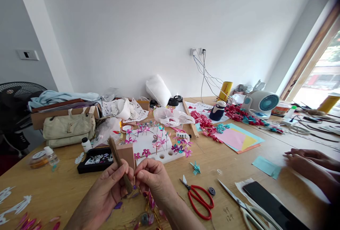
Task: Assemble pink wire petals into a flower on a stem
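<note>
My left hand point(110, 184) is closed round a bundle of thin brown strands point(114, 152), which tilts with its top to the left. Close beside it, my right hand point(155, 178) pinches thumb against forefinger; what sits between those fingertips is too small to make out. Magenta petals with gold wire point(150, 201) lie on the table below my right hand. Just beyond both hands, pink and purple wire-stemmed flowers point(146, 153) stand in a white foam block point(174, 158). A brown cardboard piece point(126, 154) is behind my left hand.
Red-handled scissors point(199, 201), a small spool point(211, 191), larger scissors point(248, 208) and a phone point(271, 201) lie to the right. A black tray point(90, 166) stands left. Another person's hands point(309, 161) are at the right edge, near blue paper point(266, 167).
</note>
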The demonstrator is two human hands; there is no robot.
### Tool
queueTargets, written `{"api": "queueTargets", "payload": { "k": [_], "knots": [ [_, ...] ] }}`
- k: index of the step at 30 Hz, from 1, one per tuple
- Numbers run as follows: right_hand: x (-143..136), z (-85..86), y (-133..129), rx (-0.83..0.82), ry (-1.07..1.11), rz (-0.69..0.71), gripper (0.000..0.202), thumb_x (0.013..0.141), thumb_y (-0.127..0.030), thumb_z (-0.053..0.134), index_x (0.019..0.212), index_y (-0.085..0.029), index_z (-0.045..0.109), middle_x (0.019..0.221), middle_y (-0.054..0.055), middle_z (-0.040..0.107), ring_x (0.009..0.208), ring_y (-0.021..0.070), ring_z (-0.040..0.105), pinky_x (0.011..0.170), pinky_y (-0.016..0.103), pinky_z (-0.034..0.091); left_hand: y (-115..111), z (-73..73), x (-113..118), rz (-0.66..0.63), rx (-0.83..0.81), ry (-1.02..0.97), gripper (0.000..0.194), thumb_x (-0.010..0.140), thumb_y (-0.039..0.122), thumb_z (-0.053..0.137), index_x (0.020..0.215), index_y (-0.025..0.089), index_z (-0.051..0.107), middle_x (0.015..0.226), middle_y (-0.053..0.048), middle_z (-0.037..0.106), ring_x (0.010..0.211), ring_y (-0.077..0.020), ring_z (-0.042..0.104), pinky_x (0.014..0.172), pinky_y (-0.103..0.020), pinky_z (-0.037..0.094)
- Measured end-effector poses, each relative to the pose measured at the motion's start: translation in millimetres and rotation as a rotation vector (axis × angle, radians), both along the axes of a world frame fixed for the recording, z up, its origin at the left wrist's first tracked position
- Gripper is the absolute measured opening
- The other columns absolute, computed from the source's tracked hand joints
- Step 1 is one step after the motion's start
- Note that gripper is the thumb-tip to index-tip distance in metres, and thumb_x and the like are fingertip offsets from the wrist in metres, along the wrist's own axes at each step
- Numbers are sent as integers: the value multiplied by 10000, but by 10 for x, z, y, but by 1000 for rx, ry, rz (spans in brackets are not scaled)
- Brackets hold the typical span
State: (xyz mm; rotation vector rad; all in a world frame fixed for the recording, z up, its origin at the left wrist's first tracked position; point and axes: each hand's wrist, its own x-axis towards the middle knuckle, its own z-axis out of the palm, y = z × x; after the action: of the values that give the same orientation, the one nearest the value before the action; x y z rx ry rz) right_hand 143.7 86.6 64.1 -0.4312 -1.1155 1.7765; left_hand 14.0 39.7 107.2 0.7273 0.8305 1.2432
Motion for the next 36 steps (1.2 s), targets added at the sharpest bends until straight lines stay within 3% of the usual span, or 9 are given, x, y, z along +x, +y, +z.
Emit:
{"api": "queueTargets", "payload": {
  "k": [3, 11, 19, 36],
  "knots": [
    [13, 12, -6, 22, -10, -30, 307, 629, -402, 725, 657, -129, 587, 489, -28, 577, 331, 26, 387, 324, 141, 231, 4, 19, -16, 50, 14, 32, 121, 721, 249, 647, 623, 190, 606, 632, 17, 586, 593, -121, 503, 557, -237, 432],
    [34, 128, -66, 44, -37, 39, 252, 548, -310, 784, 659, -148, 627, 512, -57, 534, 380, 25, 378, 377, 151, 298, -32, 77, -91, 178, 89, 175, 117, 687, 271, 676, 646, 190, 602, 640, 23, 598, 564, -116, 521, 541, -239, 458],
    [22, 110, -84, 137, -116, 9, 222, 617, -326, 743, 656, -144, 621, 504, -61, 492, 407, 28, 351, 403, 157, 275, -35, 67, -84, 168, 119, 218, 117, 722, 286, 639, 657, 199, 595, 651, 22, 593, 606, -131, 525, 557, -242, 462],
    [28, 106, -87, 176, -148, -38, 302, 667, -433, 681, 654, -146, 590, 507, -49, 484, 398, 35, 354, 387, 159, 269, -37, 51, -83, 122, 67, 162, 90, 706, 261, 653, 663, 186, 629, 656, 7, 591, 564, -126, 505, 514, -248, 431]
  ]
}}
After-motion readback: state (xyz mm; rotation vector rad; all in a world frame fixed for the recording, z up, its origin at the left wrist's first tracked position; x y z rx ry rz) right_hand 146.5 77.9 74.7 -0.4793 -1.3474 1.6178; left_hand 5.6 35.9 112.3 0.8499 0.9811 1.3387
